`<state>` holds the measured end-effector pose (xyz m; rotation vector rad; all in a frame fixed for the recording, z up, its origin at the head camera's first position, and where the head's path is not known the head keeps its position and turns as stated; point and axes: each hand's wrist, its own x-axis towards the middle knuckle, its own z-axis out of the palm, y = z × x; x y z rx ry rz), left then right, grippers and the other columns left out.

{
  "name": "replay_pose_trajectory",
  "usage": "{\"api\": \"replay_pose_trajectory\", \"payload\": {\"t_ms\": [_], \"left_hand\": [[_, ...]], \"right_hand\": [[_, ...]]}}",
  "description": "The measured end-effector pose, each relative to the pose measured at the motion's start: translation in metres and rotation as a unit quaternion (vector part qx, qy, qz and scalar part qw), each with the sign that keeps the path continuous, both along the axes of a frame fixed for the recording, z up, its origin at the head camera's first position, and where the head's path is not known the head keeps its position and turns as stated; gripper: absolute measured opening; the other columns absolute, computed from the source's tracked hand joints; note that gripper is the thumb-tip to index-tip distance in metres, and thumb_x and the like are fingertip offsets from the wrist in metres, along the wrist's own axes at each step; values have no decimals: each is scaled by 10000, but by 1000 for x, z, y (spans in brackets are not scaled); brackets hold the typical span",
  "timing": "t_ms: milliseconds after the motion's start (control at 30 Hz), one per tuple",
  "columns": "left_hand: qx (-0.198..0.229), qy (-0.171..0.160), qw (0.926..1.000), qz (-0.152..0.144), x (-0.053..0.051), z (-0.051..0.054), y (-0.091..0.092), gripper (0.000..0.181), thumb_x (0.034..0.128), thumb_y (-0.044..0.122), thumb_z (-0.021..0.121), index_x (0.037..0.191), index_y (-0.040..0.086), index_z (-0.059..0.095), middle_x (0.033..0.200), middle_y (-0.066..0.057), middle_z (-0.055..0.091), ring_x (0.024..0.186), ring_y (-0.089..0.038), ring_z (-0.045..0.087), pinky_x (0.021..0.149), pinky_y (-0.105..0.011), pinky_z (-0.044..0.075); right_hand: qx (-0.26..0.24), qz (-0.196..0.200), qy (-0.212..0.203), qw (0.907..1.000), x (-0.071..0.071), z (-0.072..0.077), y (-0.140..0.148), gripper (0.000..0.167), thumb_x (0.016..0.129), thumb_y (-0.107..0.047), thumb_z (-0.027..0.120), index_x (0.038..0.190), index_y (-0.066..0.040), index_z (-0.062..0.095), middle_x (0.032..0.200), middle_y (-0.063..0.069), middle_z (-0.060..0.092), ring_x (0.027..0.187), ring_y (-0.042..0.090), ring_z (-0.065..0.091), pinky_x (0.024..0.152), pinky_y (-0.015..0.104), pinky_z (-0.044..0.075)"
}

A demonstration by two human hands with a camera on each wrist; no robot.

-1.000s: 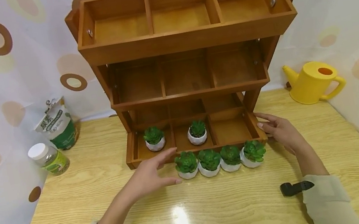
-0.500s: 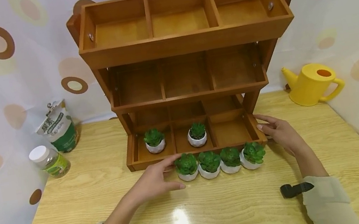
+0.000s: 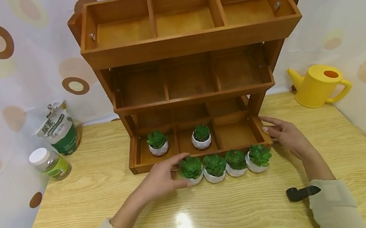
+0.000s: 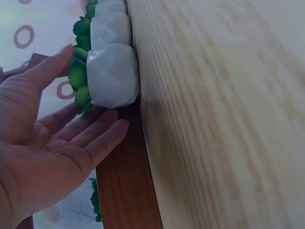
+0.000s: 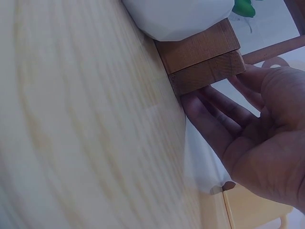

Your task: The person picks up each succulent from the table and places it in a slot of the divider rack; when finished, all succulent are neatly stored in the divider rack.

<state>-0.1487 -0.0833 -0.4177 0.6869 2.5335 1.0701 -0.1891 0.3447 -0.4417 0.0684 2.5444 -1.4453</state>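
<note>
Several potted succulents in white faceted pots stand in a row before the wooden shelf's lowest tier. My left hand (image 3: 159, 180) is at the leftmost succulent (image 3: 191, 169), thumb in front and fingers behind. In the left wrist view its fingers spread loosely beside that white pot (image 4: 113, 76), not closed round it. My right hand (image 3: 289, 137) touches the right end of the wooden shelf (image 3: 193, 43) with extended fingers. The right wrist view shows those fingertips against the shelf's lower corner (image 5: 209, 71). Two more succulents sit in the lowest tier's left (image 3: 157, 143) and middle (image 3: 201, 137) compartments.
A yellow watering can (image 3: 320, 85) stands at the back right of the wooden table (image 3: 243, 213). At the left are a white-lidded jar (image 3: 50, 164) and a green-and-white bag (image 3: 60, 130) closed with a clip. A patterned cloth (image 3: 34, 74) hangs behind.
My left hand has moved right, so its thumb and fingers now come around the leftmost succulent in the row. The right hand stays at the shelf's end.
</note>
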Motion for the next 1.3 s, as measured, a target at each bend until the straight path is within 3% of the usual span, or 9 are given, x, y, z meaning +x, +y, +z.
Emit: {"api": "replay_pose_trajectory", "payload": {"t_ms": [267,600,900,1300], "left_hand": [[-80,-35,9999,-87,0,-3,7,808,818,361,854,1522,265,471,1421,-48,614,1261,-248,611,1039,-469,500],[-84,-135,9997,-174,-2,-6,13,824,815,354,859,1530,296,453,1445,-50,593,1208,-220,630,1001,-444,519],[-173,71,9998,-101,-1,-7,12,731,802,350,870,1452,231,557,1429,-23,613,1288,-251,597,1045,-455,504],[-250,326,9991,54,6,-5,5,642,786,364,872,1365,227,630,1312,-4,687,1117,-190,660,925,-393,539]], "right_hand": [[-121,-2,-20,9999,0,0,2,606,1072,-429,468,1619,-242,285,1514,253,487,1331,406,553,849,211,551],[-129,-4,-20,9999,2,3,-1,607,1072,-424,471,1618,-232,290,1502,261,497,1320,410,564,874,247,574],[-155,21,0,9999,2,5,-1,603,1074,-411,473,1618,-224,291,1491,265,507,1298,373,591,875,242,575],[-135,8,-29,9999,1,3,0,591,1077,-405,469,1617,-243,291,1489,263,511,1292,356,599,866,250,579]]}}
